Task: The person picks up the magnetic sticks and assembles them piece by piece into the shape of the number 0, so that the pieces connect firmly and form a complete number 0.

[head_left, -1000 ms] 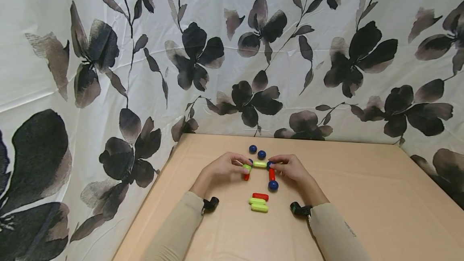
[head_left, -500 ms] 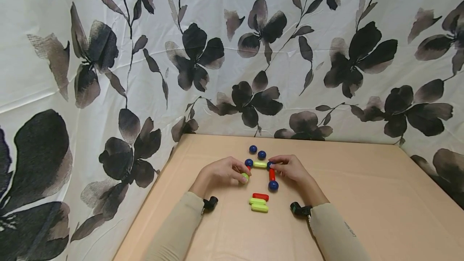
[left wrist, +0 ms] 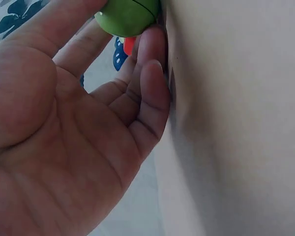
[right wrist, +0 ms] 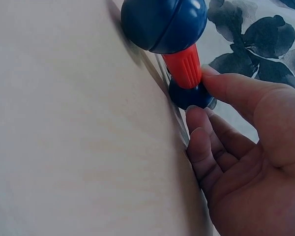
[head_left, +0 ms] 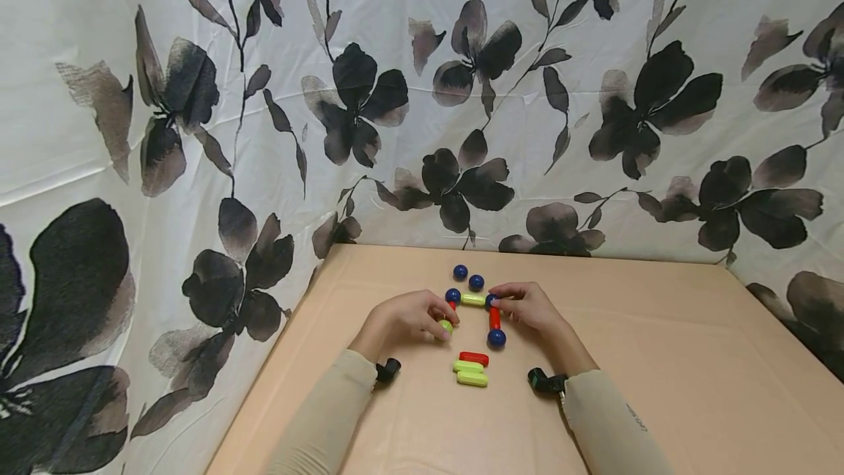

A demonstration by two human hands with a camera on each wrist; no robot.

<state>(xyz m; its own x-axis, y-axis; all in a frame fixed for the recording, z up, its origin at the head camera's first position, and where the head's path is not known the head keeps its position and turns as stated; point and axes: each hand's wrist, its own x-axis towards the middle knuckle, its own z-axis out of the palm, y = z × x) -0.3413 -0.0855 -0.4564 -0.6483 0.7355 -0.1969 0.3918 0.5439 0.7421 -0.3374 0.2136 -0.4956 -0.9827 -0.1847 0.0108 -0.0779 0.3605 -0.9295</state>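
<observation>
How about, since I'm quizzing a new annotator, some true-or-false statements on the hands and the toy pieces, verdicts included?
1. The right hand pinches a blue ball. True.
2. The left hand is at a red ball. False: it is at a green piece.
3. A red rod runs from the pinched ball to a near ball, also blue. True.
4. The three rods grouped nearest the sleeves are all green. False: two are green bars, one is a red bar.
5. Beyond the green rod lie two other balls, both blue. True.
</observation>
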